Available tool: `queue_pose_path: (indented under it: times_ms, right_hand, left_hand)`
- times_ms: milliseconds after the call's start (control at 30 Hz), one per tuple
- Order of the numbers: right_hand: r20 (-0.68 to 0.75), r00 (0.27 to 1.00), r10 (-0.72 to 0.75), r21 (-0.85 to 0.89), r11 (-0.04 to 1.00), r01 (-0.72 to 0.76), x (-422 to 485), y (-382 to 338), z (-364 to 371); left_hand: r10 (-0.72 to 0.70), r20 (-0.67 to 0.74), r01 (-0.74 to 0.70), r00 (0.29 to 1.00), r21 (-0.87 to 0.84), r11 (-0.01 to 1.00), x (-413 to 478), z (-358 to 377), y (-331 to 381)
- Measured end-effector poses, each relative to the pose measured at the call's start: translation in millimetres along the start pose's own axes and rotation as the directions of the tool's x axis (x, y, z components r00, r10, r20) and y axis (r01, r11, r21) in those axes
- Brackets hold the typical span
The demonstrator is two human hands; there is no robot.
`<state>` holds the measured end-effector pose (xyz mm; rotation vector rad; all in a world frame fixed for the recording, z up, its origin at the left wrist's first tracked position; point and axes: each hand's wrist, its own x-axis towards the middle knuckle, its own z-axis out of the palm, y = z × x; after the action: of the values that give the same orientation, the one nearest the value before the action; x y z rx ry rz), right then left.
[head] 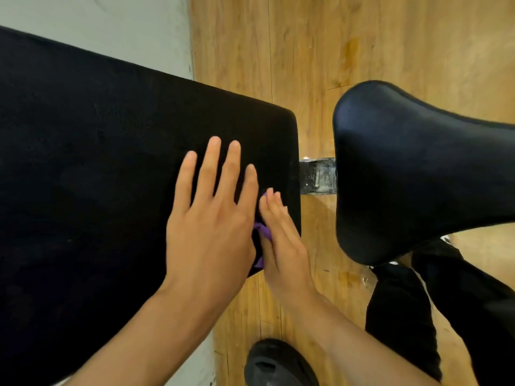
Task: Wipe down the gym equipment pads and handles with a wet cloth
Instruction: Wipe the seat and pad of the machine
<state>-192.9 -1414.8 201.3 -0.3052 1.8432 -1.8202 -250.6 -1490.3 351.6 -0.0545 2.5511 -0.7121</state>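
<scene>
A large black bench pad [97,162] fills the left half of the view. My left hand [211,218] lies flat on it near its right end, fingers straight and spread. My right hand [281,240] presses straight fingers down on a purple cloth [262,231] at the pad's right edge; only small folds of the cloth show between the two hands. A second black pad, a rounded seat [404,174], sits to the right, apart from both hands.
A metal frame bar [317,176] joins the two pads. Below is a wooden floor [334,51], with a pale floor strip [111,32] at top left. A black shoe [278,363] and dark trouser legs [446,316] are at the bottom right.
</scene>
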Motion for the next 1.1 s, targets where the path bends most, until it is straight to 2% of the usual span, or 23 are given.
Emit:
queue_pose_path:
  times_ms: [67, 167, 267, 333, 400, 500, 600, 667, 733, 833, 900, 1033, 1100]
  right_hand:
    - [0.003, 1.000, 0.010, -0.003, 1.000, -0.010, -2.0, 1.2, 0.9]
    - [-0.060, 0.997, 0.043, -0.003, 0.999, -0.043, -12.6, 4.7, 3.6]
    - [-0.081, 0.993, 0.088, 0.035, 0.996, -0.085, -24.1, 7.5, 7.9]
    - [-0.087, 0.992, 0.096, 0.078, 0.993, -0.089, -17.5, 6.2, 6.8]
    - [-0.133, 0.981, 0.140, 0.107, 0.986, -0.126, 21.6, 2.1, -0.7]
    - [-0.245, 0.929, 0.277, 0.145, 0.958, -0.247, 135.3, 2.6, -18.9]
    - [-0.258, 0.931, 0.259, 0.092, 0.965, -0.243, 189.1, 7.7, -31.6]
    - [-0.204, 0.955, 0.216, 0.145, 0.971, -0.188, 142.3, 9.2, -24.1]
    - [-0.133, 0.960, 0.245, 0.213, 0.953, -0.214, 63.3, 7.2, -14.6]
    - [-0.066, 0.978, 0.197, 0.200, 0.963, -0.180, -8.8, 5.1, -7.3]
    - [-0.099, 0.979, 0.179, 0.108, 0.980, -0.168, 18.4, 6.5, -12.0]
    - [-0.204, 0.965, 0.168, -0.027, 0.984, -0.177, 160.9, 9.2, -32.4]
    - [-0.227, 0.959, 0.167, -0.040, 0.983, -0.180, 195.9, 15.7, -39.2]
  left_hand:
    - [0.018, -0.004, -0.018, 1.000, 0.034, 0.999, 5.1, 1.3, 4.8]
    - [-0.033, 0.053, 0.027, 0.998, 0.126, 0.992, 10.9, 8.6, 5.1]
    - [-0.053, 0.096, 0.026, 0.994, 0.262, 0.965, 9.6, 17.5, 4.7]
    - [-0.046, 0.119, 0.008, 0.992, 0.295, 0.956, 8.9, 19.4, 7.1]
    - [-0.048, 0.145, 0.002, 0.988, 0.304, 0.953, 9.9, 20.6, 9.3]
    - [-0.055, 0.141, 0.008, 0.989, 0.313, 0.950, 11.8, 25.5, 10.6]
    - [-0.051, 0.141, 0.003, 0.989, 0.322, 0.947, 12.6, 29.6, 11.5]
    - [-0.048, 0.158, -0.006, 0.986, 0.321, 0.947, 13.1, 27.4, 11.7]
    - [-0.044, 0.155, -0.008, 0.987, 0.318, 0.948, 13.6, 27.3, 11.8]
    - [-0.036, 0.156, -0.015, 0.987, 0.314, 0.949, 15.3, 25.9, 11.6]
    - [-0.029, 0.161, -0.023, 0.987, 0.310, 0.950, 16.1, 25.7, 12.0]
    - [-0.036, 0.142, -0.013, 0.989, 0.332, 0.943, 17.5, 28.3, 14.4]
    - [-0.044, 0.139, -0.007, 0.989, 0.344, 0.939, 17.8, 29.7, 15.6]
